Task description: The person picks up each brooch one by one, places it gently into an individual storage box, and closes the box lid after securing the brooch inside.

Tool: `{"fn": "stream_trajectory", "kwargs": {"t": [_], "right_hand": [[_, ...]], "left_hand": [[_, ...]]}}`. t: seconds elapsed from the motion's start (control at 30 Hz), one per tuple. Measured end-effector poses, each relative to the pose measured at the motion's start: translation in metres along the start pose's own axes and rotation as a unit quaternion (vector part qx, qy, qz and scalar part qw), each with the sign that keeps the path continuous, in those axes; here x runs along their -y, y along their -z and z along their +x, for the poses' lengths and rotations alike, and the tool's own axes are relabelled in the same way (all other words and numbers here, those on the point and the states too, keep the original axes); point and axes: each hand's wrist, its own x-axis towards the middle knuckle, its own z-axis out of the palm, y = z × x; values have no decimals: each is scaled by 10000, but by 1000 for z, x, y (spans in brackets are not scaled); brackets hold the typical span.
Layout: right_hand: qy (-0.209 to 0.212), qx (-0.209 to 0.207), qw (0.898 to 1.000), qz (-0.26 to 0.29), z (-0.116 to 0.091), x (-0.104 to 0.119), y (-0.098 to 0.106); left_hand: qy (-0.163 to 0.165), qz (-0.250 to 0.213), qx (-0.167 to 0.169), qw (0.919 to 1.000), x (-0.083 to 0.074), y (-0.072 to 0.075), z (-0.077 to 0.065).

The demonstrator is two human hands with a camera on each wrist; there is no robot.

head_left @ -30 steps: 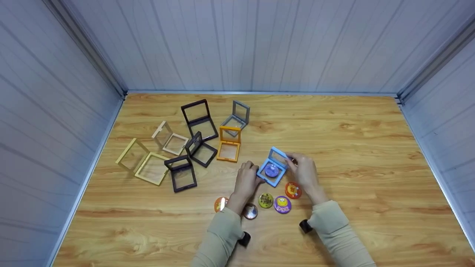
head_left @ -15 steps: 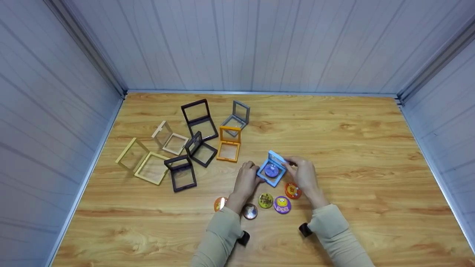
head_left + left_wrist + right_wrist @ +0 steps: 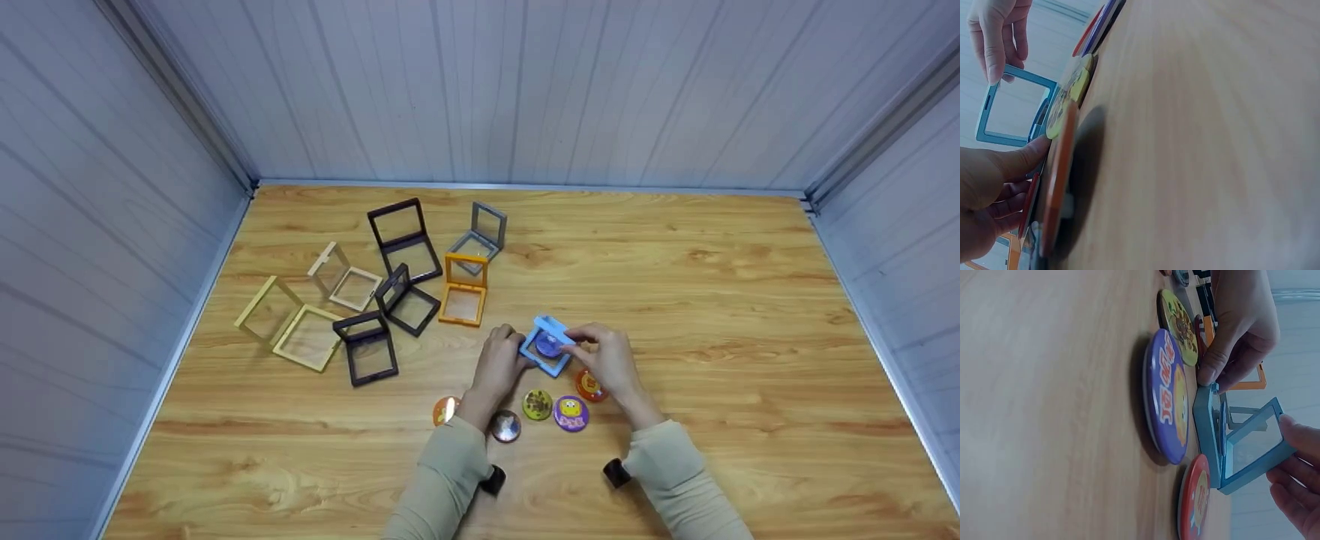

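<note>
A small light-blue hinged display frame (image 3: 555,368) stands partly open on the table, a round blue-purple pin badge (image 3: 548,344) lying on the clear film of its base. My left hand (image 3: 496,366) holds the base by its left corner, thumb against the edge in the right wrist view. My right hand (image 3: 611,366) pinches the edge of the raised lid (image 3: 1261,468) between thumb and fingers. The lid leans over the badge. Just in front of the frame lie a yellow badge (image 3: 537,405), a purple badge (image 3: 571,414) and a red badge (image 3: 589,385), partly behind the right hand.
To the left several open hinged frames stand on the table, among them an orange frame (image 3: 463,304), a grey frame (image 3: 489,225) and a pale yellow frame (image 3: 307,339). A dark shiny badge (image 3: 506,427) and an orange badge (image 3: 445,411) lie by the left wrist. Panel walls enclose the table.
My right hand has swung the blue lid down toward the base, moving slightly left with it. My left hand keeps its hold on the base in the same place.
</note>
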Motion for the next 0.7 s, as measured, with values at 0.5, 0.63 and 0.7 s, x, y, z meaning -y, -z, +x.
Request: {"fn": "stream_trajectory", "kwargs": {"t": [0.5,0.63,0.7], "right_hand": [[67,398,9991,90,-7,-1,-8],[284,565,9979,-106,-8,-3,-11],[372,609,9973,-185,-9,-3,-12]], "left_hand": [[50,-5,20,10000,-1,0,-1],[50,15,34,10000,-1,1,-1],[50,4,46,10000,-1,1,-1]]}}
